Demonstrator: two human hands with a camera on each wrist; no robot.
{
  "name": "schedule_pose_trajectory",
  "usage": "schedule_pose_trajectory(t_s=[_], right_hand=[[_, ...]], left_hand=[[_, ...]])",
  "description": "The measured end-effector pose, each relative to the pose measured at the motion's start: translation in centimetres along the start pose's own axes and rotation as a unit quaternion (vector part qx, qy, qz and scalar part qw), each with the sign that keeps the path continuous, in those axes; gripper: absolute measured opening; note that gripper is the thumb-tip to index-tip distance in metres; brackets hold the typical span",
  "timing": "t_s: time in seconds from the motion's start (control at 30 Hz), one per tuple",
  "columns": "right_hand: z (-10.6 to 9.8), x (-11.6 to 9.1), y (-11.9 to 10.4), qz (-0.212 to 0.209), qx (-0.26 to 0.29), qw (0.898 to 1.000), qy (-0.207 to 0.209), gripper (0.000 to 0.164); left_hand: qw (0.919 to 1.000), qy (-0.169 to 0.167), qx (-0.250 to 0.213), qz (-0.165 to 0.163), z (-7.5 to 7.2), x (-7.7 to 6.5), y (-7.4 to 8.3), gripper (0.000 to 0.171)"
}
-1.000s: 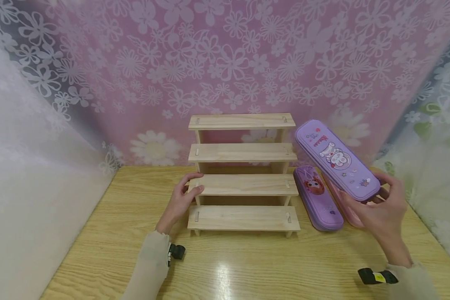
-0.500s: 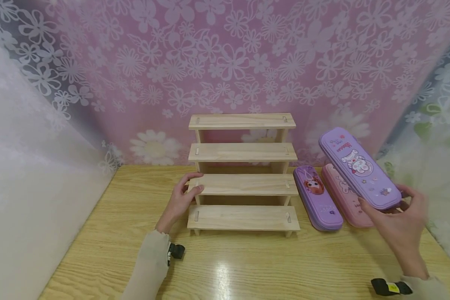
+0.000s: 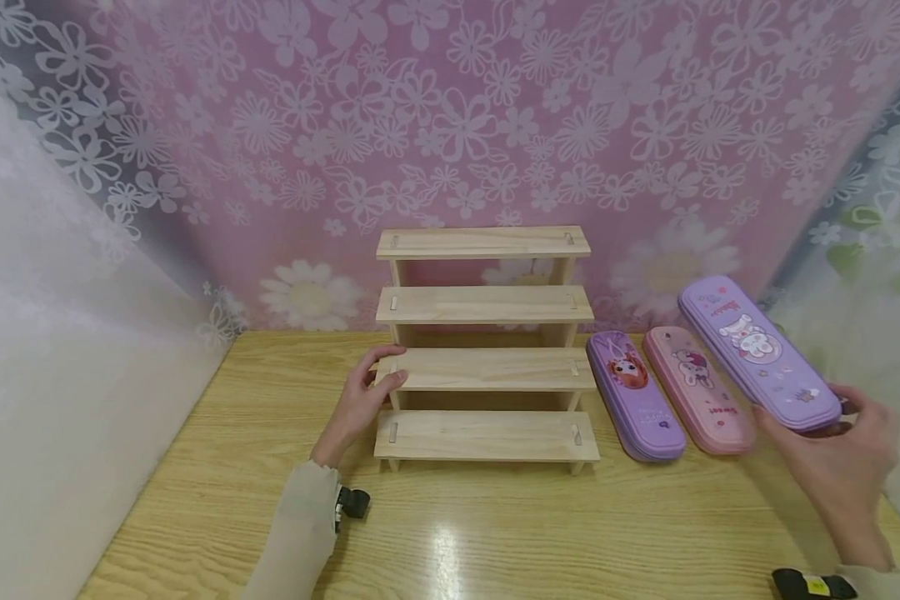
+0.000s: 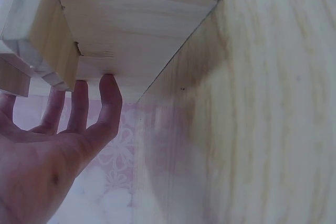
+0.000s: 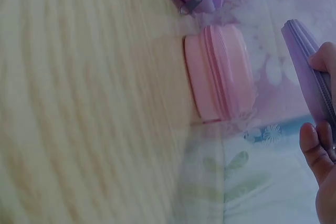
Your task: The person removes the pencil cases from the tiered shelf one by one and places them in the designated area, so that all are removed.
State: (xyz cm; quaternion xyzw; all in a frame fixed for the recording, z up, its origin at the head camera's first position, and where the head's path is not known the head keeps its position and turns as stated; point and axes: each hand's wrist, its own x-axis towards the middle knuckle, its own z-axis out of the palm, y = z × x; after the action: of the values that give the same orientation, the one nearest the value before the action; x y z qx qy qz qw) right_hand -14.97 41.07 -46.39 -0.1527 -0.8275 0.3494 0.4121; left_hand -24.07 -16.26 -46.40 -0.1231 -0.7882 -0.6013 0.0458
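A pale wooden step shelf (image 3: 487, 368) with several tiers stands on the table. My left hand (image 3: 362, 398) grips the left end of its second tier from the bottom, thumb on top; in the left wrist view, the fingertips (image 4: 109, 82) meet the side panel from below. At the right, my right hand (image 3: 843, 442) holds a lavender pencil case (image 3: 761, 354) by its near end, above the table and slanting. In the right wrist view, the thumb lies on one face of this case (image 5: 310, 77) and fingers on the other. Beside it lies a pink pencil case (image 3: 697, 387).
A purple pencil case (image 3: 636, 396) with a doll picture lies between the shelf and the pink one. Behind the wood-grain table (image 3: 270, 533) hangs a pink flowered curtain (image 3: 450, 125). Pale curtains (image 3: 60, 350) flank both sides.
My right hand has carried the lavender pencil case rightward and a little nearer, uncovering the pink case below. My left hand has stayed on the shelf.
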Motion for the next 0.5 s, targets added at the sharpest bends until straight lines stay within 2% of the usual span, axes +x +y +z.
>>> schedule_pose_trajectory(t_s=[0.27, 0.37, 0.5], right_hand=[[-0.5, 0.4, 1.6, 0.037, -0.056, 0.998, -0.003, 0.082], [-0.6, 0.6, 2.2, 0.037, -0.08, 0.996, -0.015, 0.082], [-0.9, 0.8, 2.9, 0.06, -0.113, 0.991, -0.047, 0.085]], left_hand=[[0.9999, -0.003, 0.007, -0.008, 0.0, -0.1, 0.2, 0.035], [1.0, 0.0, 0.003, -0.005, 0.0, -0.1, 0.1, 0.034], [1.0, 0.001, 0.001, 0.006, 0.1, 0.0, 0.0, 0.033]])
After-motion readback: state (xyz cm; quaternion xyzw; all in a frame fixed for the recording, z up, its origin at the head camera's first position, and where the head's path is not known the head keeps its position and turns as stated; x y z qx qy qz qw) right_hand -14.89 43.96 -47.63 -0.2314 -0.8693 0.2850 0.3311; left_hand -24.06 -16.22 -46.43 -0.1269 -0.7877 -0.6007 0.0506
